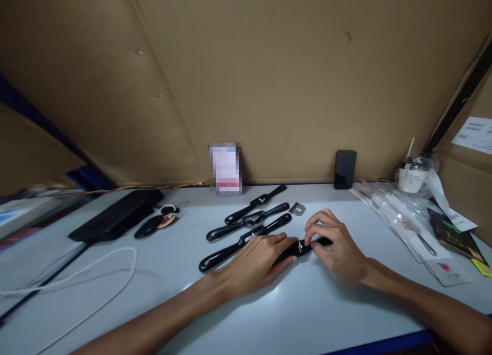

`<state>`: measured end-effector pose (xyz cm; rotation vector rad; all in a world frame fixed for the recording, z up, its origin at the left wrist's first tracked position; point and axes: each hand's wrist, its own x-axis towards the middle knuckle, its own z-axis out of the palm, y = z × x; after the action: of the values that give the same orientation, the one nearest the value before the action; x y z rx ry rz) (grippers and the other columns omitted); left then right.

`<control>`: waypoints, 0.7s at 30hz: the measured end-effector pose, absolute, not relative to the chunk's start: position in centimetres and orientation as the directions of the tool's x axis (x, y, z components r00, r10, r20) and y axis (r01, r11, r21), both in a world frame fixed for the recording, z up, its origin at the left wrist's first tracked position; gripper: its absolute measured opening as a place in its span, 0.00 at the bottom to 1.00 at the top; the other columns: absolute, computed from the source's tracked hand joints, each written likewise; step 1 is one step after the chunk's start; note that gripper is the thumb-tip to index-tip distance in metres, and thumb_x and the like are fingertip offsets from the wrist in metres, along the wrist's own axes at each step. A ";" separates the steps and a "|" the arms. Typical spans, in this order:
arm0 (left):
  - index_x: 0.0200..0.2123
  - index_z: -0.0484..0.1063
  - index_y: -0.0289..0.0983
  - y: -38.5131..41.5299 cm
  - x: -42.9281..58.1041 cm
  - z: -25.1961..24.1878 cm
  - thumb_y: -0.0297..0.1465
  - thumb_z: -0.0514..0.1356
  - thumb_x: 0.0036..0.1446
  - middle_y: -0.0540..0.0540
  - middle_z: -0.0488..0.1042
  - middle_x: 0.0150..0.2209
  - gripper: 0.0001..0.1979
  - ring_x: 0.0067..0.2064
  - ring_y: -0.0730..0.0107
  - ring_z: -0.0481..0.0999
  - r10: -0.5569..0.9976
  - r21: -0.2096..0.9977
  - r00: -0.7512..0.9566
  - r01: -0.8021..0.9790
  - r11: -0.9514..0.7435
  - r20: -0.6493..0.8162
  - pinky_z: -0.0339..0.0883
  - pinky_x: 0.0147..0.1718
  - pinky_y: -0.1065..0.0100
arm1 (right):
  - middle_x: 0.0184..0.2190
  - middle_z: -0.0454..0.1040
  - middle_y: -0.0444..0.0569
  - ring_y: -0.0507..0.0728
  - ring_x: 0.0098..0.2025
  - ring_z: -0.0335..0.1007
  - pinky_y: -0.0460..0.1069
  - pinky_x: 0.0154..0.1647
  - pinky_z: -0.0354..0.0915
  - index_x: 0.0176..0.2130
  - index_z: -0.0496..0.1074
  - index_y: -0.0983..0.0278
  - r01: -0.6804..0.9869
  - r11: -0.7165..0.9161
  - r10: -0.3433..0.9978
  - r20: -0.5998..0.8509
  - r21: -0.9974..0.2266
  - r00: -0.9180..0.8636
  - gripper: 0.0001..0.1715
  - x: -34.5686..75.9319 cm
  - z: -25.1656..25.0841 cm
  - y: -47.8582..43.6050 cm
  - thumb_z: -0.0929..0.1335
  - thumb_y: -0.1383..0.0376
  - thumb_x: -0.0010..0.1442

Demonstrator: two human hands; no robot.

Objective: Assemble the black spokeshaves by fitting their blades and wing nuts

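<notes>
My left hand lies closed over the left handle of a black spokeshave, hiding most of that end. At the tool's middle, with its shiny metal parts, my right hand bends its thumb and fingers around the right side. Beyond them, three more black spokeshaves lie slanted and roughly parallel: a near one partly behind my left hand, a middle one and a far one. A loose flat metal blade with a slot rests on the table past my right fingers.
On the left are a black case-like object, a dark mouse-shaped item and a white cable. A phone leans on the cardboard wall. Plastic-wrapped packs and a lidded cup stand right on the table.
</notes>
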<state>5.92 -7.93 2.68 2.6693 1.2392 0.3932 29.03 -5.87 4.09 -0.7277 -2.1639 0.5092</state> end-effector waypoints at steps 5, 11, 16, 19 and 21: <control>0.54 0.74 0.37 -8.0 5.9 2.7 0.35 0.55 0.73 0.42 0.80 0.41 0.14 0.37 0.57 0.81 0.766 0.265 0.622 0.721 -0.641 0.163 0.70 0.33 0.61 | 0.51 0.76 0.51 0.64 0.56 0.68 0.63 0.56 0.67 0.31 0.80 0.60 0.405 0.772 0.632 0.518 -0.490 -0.577 0.25 29.3 3.6 -5.6 0.63 0.85 0.48; 0.53 0.75 0.37 -8.0 5.9 2.7 0.36 0.54 0.73 0.42 0.80 0.40 0.14 0.37 0.57 0.81 0.769 0.255 0.623 0.727 -0.638 0.146 0.70 0.33 0.62 | 0.52 0.76 0.51 0.61 0.55 0.70 0.61 0.55 0.70 0.34 0.82 0.59 0.392 0.775 0.628 0.539 -0.495 -0.561 0.31 29.6 3.7 -4.9 0.61 0.87 0.48; 0.50 0.76 0.36 -7.9 5.9 2.6 0.37 0.53 0.74 0.42 0.80 0.40 0.15 0.38 0.56 0.82 0.770 0.258 0.620 0.727 -0.636 0.152 0.72 0.35 0.61 | 0.53 0.77 0.51 0.61 0.58 0.71 0.59 0.58 0.70 0.38 0.84 0.59 0.468 0.753 0.650 0.415 -0.462 -0.636 0.33 29.4 4.1 -4.9 0.62 0.87 0.50; 0.57 0.74 0.37 -7.9 5.9 2.5 0.37 0.54 0.74 0.41 0.81 0.44 0.16 0.41 0.54 0.83 0.769 0.269 0.619 0.722 -0.637 0.161 0.74 0.37 0.59 | 0.56 0.75 0.60 0.70 0.64 0.64 0.66 0.59 0.67 0.33 0.81 0.65 0.658 0.739 0.618 0.535 -0.144 -0.576 0.24 29.6 4.1 -5.0 0.64 0.86 0.51; 0.59 0.73 0.37 -7.9 5.8 2.4 0.37 0.54 0.74 0.40 0.81 0.45 0.17 0.41 0.53 0.83 0.767 0.263 0.620 0.722 -0.639 0.162 0.74 0.37 0.59 | 0.56 0.75 0.63 0.73 0.65 0.62 0.67 0.58 0.67 0.32 0.80 0.65 0.691 0.723 0.555 0.609 -0.016 -0.566 0.22 29.8 4.3 -5.0 0.63 0.86 0.53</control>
<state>5.84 -7.89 2.40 2.6698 1.2388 0.3894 29.81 -5.04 4.26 -0.9418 -2.3287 -0.2985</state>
